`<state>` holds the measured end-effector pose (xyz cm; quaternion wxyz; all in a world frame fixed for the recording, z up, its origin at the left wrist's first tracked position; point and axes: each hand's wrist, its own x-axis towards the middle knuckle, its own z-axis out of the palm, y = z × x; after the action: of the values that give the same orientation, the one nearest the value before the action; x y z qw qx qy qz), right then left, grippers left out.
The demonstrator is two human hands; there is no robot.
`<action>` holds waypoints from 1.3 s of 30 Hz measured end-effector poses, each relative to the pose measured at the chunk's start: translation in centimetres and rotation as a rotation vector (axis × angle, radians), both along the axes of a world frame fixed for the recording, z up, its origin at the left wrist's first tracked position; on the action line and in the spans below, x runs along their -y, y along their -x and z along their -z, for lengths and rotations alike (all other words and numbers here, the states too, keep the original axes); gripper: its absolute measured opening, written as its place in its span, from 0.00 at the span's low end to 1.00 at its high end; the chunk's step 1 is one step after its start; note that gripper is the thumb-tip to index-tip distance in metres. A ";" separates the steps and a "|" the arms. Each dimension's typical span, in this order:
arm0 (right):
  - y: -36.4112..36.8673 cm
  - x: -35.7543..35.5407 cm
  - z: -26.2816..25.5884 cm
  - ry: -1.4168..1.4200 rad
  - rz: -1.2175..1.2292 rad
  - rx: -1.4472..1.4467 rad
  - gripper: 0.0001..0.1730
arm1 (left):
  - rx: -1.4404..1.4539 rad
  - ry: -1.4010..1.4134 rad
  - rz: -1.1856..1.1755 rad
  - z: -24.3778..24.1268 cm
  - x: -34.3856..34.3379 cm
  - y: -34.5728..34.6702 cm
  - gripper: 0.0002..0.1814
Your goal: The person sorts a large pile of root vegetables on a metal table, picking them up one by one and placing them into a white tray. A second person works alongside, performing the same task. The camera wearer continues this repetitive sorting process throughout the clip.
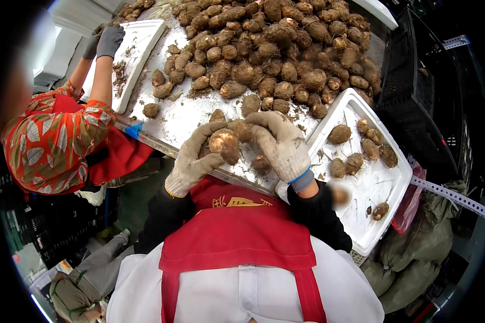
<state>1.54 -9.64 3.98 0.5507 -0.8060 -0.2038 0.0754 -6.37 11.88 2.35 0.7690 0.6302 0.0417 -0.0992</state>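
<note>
My left hand (196, 159), in a pale knitted work glove, is closed around a brown taro corm (225, 144) with a bare, pale end turned up. My right hand (281, 143), gloved alike with a grey and blue cuff, curls its fingers beside another taro corm (240, 129). Whether those fingers grip it is hidden from above. One more corm (261, 164) lies partly under the right palm. Just beyond both hands rises a big heap of hairy taro corms (262, 52) on a white, dirt-strewn work surface (173, 125).
A white foam tray (361, 191) at right holds several corms. Black plastic crates (412, 89) stand beyond it, with filled sacks (416, 246) below. At left, a co-worker's grey-gloved hands (107, 40) are above another white foam tray (145, 52). The table's metal edge (165, 149) runs before me.
</note>
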 end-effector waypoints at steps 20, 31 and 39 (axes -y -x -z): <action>2.3 -0.3 0.1 0.042 -0.019 0.027 0.26 | -0.308 0.995 -0.157 5.2 0.0 -1.0 0.33; 2.1 -2.3 1.8 0.057 -0.088 0.227 0.22 | -0.230 0.454 -0.287 4.2 2.7 -0.5 0.24; -1.3 0.1 5.9 0.357 0.129 0.005 0.22 | -0.256 0.265 -0.239 1.1 3.4 -0.2 0.32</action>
<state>2.82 -9.77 -1.88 0.4023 -0.9024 -0.1365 0.0728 -6.19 8.45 1.26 0.8397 0.4965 0.2000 -0.0913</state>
